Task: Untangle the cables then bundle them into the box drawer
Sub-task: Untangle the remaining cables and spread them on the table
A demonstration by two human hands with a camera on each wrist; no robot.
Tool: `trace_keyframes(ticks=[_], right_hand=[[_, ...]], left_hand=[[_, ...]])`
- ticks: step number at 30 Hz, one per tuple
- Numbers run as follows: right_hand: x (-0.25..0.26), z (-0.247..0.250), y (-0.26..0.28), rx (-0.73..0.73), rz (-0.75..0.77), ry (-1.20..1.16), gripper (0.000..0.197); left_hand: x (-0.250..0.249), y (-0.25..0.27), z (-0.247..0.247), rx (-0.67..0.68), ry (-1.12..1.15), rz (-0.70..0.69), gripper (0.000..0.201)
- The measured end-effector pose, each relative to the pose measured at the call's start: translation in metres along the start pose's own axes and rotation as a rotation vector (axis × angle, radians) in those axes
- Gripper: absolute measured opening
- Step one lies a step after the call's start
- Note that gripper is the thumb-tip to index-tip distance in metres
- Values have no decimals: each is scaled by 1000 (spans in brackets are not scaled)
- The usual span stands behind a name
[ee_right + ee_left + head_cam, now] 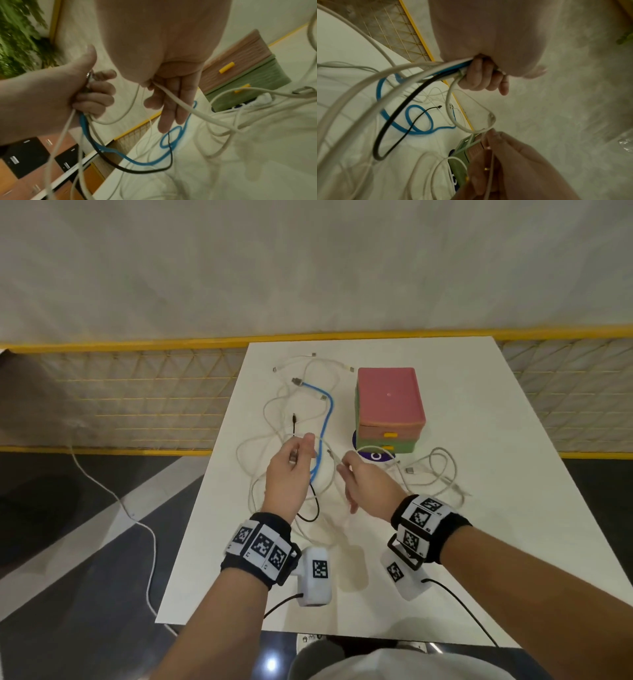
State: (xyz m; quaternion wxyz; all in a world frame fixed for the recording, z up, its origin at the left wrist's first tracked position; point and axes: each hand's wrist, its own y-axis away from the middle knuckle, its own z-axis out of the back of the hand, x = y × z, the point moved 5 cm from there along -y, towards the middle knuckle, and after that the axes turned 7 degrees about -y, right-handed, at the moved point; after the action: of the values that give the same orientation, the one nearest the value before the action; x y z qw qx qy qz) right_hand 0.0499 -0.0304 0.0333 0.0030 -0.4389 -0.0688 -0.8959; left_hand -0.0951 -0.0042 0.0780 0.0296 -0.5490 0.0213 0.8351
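Note:
A tangle of white cables [274,412], one blue cable [327,419] and a thin black cable [313,508] lies on the white table [479,542]. My left hand [291,470] is raised over the tangle and grips a bunch of strands: blue [453,67], black and white. My right hand [363,484] pinches one white cable [171,94] between thumb and forefinger, its other fingers straight. A white loop [471,121] hangs between the two hands. The box drawer [390,409], pink over green with yellow handles, stands just beyond my right hand, both drawers closed.
More white cable [435,470] is coiled right of the box, with a USB plug. A blue round sticker [375,455] lies under the box front. A yellow mesh fence [137,398] runs behind the table. The table's left edge is close to the tangle.

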Motion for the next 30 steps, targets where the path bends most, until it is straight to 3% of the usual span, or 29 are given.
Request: trace_keyframes(ticks=[2,7,11,14,16,18,20,22,26,28,30], right_hand=[[11,8,5,-35,53,-71,20],[21,26,16,-110,103,-151,19],[26,38,27,-159,116,-162,17],[23,41,29,-135,121,67,17],[10,44,28,-26,5,379,24],[-2,52,29,-28,-83,546,26],[-5,63,29,-159,-77,490,20],[3,65,25,-253,29,299,19],[30,55,18,-219,246,-12,26],[35,48,21,-162,283,-71,20],[32,42,27,-88,284,-61,19]], left_hand=[[-8,-1,-4,21,50,36,57],[-24,-7,-8,-46,59,-42,30],[-28,-8,-16,-90,128,-50,40],[-31,-12,-13,-175,68,-74,26],[-33,-19,0,-303,23,-101,18],[-37,-23,13,-386,-12,-128,13],[-43,-22,12,-349,-30,-170,12],[-46,-20,-4,-214,-48,-191,13],[-50,-12,-45,118,-69,-178,17],[-55,-14,-45,92,-21,-187,26],[-58,-21,-31,-45,37,-153,37]])
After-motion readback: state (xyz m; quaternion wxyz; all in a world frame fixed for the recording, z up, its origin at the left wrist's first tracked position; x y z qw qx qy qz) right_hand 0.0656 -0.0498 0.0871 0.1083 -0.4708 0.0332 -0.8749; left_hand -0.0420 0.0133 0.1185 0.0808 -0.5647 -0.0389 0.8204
